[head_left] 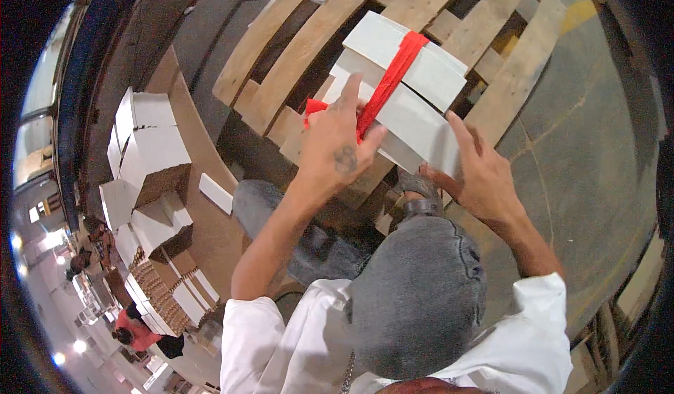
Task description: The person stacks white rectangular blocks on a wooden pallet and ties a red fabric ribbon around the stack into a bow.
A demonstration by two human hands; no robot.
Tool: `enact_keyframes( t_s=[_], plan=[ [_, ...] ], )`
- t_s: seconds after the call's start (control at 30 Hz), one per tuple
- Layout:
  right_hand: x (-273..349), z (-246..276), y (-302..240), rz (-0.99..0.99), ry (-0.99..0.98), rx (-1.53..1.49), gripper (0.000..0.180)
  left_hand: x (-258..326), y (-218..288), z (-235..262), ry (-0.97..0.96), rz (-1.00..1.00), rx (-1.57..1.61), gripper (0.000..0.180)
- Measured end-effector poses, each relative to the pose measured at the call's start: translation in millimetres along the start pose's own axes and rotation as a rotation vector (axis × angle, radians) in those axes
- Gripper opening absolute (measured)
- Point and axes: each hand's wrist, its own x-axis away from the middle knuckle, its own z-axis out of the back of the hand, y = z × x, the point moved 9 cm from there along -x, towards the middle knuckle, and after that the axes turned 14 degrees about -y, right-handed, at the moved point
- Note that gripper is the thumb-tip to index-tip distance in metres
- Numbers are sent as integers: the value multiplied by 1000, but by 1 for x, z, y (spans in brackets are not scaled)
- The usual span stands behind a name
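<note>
on the wooden pallet lies a bundle of white boards with a red strap across its middle; the left hand pinches the strap's near end, fingers closed on it. the right hand, fingers spread, rests at the bundle's near corner. if that pinch slips, i reckon the strap slackens and the boards slide toward the pallet's gaps.

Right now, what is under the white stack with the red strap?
The white stack rests on a wooden pallet, whose slats show all around it. Concrete floor shows beside the pallet. The slats directly beneath are covered by the stack and both hands.
</note>
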Motion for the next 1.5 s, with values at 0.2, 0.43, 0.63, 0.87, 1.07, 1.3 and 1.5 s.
enact_keyframes(
  t_s=[0.2,0.43,0.63,0.87,1.07,1.3,1.5],
  plan=[
    [14,-9,22,66,-192,-166,94,5,-8,-2,159,63,-7,74],
    [0,1,15,247,-141,-82,88,4,-13,-2,253,95,197,61],
    [-11,-9,8,205,-150,-174,87,11,-11,-6,334,170,327,49],
    [-28,14,42,337,25,-178,121,-23,-23,63,487,-33,-23,44],
    [-39,8,66,300,89,-306,127,-70,-40,37,182,-34,443,76],
    [-59,13,60,329,117,-338,133,-68,-46,37,152,22,425,80],
    [-67,9,55,281,177,-312,133,-68,-42,36,108,3,431,79]
  ],
)
